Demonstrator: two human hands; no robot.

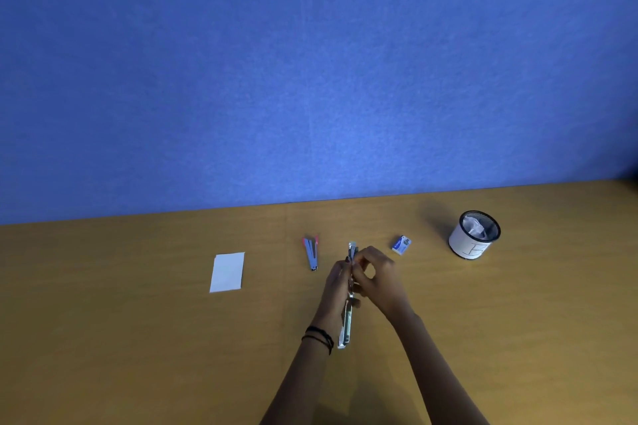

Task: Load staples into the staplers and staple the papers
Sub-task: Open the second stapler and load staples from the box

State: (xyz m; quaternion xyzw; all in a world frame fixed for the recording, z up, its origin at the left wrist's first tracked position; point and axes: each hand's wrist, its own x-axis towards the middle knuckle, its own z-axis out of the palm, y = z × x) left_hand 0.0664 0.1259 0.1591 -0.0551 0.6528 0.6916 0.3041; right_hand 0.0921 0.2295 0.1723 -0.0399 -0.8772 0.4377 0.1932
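A silver stapler (pixel 346 324) lies opened out flat, long and narrow, in the middle of the wooden table. My left hand (pixel 336 290) grips its middle from the left. My right hand (pixel 374 278) pinches at the far half of the same stapler, fingertips closed on its top; whether staples sit between them is too small to tell. A second stapler (pixel 311 252), pink and grey, lies apart to the left. A small blue staple box (pixel 401 245) rests to the right. A white stack of papers (pixel 228 272) lies further left.
A round white mesh-topped cup (pixel 474 235) with something crumpled inside stands at the right. A blue wall runs along the table's far edge (pixel 310 203).
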